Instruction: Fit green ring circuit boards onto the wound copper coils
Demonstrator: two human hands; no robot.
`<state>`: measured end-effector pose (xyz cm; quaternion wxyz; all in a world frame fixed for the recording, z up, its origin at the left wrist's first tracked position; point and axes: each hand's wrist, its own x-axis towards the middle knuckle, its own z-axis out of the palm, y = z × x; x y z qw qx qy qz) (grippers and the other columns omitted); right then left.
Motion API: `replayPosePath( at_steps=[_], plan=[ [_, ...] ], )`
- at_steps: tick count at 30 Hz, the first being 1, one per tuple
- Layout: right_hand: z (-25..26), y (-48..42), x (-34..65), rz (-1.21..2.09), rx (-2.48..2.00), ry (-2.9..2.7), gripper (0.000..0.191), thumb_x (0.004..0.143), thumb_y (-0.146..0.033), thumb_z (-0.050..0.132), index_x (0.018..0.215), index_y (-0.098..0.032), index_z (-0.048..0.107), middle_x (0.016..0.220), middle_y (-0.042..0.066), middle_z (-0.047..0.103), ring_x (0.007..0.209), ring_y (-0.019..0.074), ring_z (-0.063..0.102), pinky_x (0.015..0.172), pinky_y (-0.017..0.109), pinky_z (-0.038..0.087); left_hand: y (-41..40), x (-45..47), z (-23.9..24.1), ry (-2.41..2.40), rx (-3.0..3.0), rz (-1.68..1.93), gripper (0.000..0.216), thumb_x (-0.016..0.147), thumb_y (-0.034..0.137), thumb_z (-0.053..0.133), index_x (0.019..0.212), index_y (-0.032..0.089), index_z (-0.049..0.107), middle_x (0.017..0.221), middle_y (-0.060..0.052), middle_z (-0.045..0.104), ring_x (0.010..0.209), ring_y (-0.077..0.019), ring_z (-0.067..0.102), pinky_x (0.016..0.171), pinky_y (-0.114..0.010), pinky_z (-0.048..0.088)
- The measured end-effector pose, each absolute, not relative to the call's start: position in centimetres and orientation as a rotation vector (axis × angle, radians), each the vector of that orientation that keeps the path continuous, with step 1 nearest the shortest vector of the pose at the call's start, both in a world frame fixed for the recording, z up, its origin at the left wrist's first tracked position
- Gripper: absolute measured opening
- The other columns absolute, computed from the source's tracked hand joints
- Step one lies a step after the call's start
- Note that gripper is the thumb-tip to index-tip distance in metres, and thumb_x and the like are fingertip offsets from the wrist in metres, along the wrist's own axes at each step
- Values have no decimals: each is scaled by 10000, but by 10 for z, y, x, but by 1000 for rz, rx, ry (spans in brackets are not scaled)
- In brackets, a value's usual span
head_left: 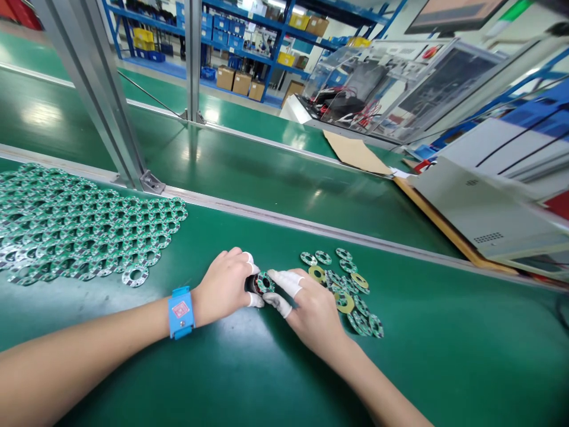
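- Head view, and it's the green tabletop that fills the near scene, carrying ring boards left and right, with the two hands meeting between them.
- Over on the left, a broad spread of ring boards lies overlapped in slanting rows, probably so many fit flat and each edge stays easy to pick.
- Right of the hands, a looser pile, some yellow rings among the green; it sits close by, presumably for a short reach.
- Now the right hand, thumb and forefinger pinching at the small ring's edge, a hold that looks chosen for fine control.
- Opposite, the left hand has its fingers closed around a dark part, seemingly to steady it.
- On that left wrist, a blue strap, perhaps there against static.
- White finger covers on both hands, likely keeping skin off the boards.
- Smallest now: the dark part, and at its right end the held ring board, tilted toward the viewer; whether it's seated, I can't tell.
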<state>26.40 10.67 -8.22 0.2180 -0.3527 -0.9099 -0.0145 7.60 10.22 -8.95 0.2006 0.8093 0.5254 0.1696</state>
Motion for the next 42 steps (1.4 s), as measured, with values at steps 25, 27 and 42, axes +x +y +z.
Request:
replayPosePath(
  at_steps=[25, 27, 42],
  plan=[
    [-72, 117, 258, 1044, -1103, -2350, 375, 782, -222, 603, 1149, -178, 537, 1027, 80, 613, 815, 189, 570, 717, 328, 498, 83, 73, -58, 1242, 2580, 401, 168, 832, 45, 449, 889, 125, 585, 932, -71, 563, 886, -190, 509, 780, -301, 454],
    [-72, 119, 261, 1177, -1053, -2308, 378, 787, -217, 595, 1159, -188, 532, 1046, 75, 603, 826, 179, 569, 722, 315, 502, 79, 78, -61, 1158, 2737, 287, 214, 865, 45, 395, 816, 111, 592, 847, -75, 573, 846, -203, 521, 733, -313, 472],
    [-73, 117, 267, 996, -1058, -2243, 354, 762, -184, 565, 1115, -204, 580, 986, 70, 632, 803, 185, 579, 694, 321, 509, 71, 85, -79, 1148, 3014, 345, 199, 824, 36, 450, 870, 54, 643, 922, -172, 629, 1058, -306, 529, 857, -399, 478]
  ],
)
